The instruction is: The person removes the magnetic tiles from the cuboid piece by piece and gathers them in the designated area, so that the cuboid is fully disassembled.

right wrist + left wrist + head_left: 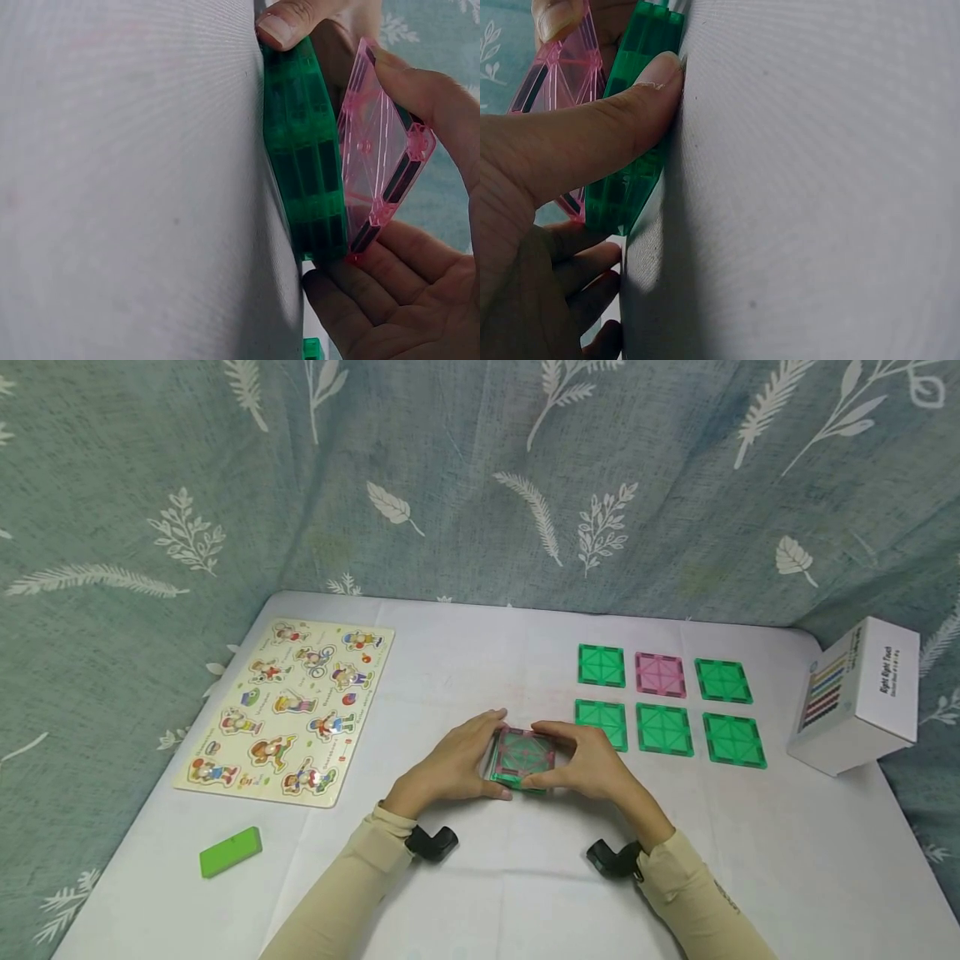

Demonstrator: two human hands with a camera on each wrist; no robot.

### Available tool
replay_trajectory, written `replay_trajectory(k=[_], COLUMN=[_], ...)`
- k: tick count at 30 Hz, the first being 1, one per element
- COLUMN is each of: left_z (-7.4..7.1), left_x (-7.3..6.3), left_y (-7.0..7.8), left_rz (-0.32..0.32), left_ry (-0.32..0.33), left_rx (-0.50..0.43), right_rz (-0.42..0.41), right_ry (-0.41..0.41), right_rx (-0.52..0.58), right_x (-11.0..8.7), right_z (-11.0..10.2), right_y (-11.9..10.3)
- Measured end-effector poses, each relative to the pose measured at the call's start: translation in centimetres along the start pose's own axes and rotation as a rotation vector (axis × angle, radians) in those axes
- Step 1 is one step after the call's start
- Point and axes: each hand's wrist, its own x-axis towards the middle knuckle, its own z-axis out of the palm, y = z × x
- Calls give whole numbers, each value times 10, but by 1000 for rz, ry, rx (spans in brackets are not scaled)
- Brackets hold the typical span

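At the middle of the white table, both hands are around a small stack of see-through green square tiles point(304, 165) with a pink square tile point(367, 142) over it. My left hand point(453, 764) grips the green stack from the left, its thumb lying across the stacked edges. From the right, my right hand point(588, 762) pinches the pink tile between thumb and fingers. One edge of the pink tile is tipped up off the stack, while its opposite edge stays close to the green tiles. Fingers hide part of the stack's far side.
Right of the hands, several green tiles point(664, 729) and one pink tile point(660, 675) lie flat in two rows. A white box point(885, 693) stands at the right edge. To the left lie a picture puzzle board point(255, 693) and a green block point(231, 852). A leaf-patterned cloth point(450, 485) hangs behind.
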Motion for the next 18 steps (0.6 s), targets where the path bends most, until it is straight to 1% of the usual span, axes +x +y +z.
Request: replay_trajectory(k=[12,18], left_z=[0,0], left_x=[-1,0], left_y=[0,0], left_rz=[-14,-8], left_ry=[-1,3], left_rx=[-2,-12], right_rz=[7,12], right_ry=[-7,0], right_rx=[-1,-3], right_x=[2,2], right_z=[-1,-1], right_y=[0,0])
